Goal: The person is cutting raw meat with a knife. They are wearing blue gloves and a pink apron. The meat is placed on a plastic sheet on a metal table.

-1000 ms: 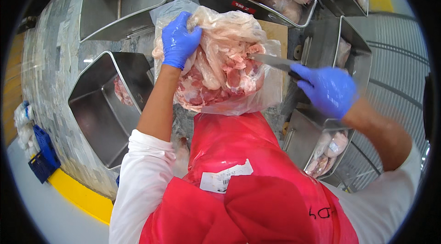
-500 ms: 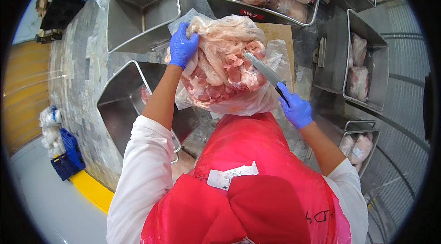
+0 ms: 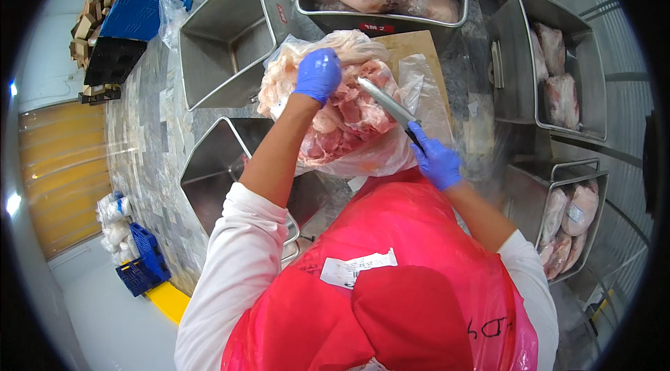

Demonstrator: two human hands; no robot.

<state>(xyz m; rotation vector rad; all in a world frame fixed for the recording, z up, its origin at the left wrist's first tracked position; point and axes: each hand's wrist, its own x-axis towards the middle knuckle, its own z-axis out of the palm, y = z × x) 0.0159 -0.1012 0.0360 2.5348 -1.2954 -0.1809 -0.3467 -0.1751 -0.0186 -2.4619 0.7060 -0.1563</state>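
A large piece of raw pink meat (image 3: pixel 361 111) with pale fat lies on a clear plastic bag (image 3: pixel 427 102), on a tan board (image 3: pixel 417 46). My left hand (image 3: pixel 319 76), in a blue glove, is closed over the top of the meat. Its fingertips are mostly hidden, so what they pinch cannot be made out. In my right hand (image 3: pixel 440 161), also gloved, is a knife (image 3: pixel 385 101) with a black handle. The blade points up and left, its tip at the meat's right part.
A steel tub (image 3: pixel 269 57) stands open at the upper left, another tub (image 3: pixel 202 174) below it. Bagged meat fills a tub (image 3: pixel 447 22) at the far side. More tubs with bagged meat (image 3: pixel 560 102) line the right. Blue pallets (image 3: pixel 132 15) are at the far left.
My left hand has moved from the bag's left edge rightward and down over the meat. The knife tip has shifted slightly left. The whole view has turned a little.
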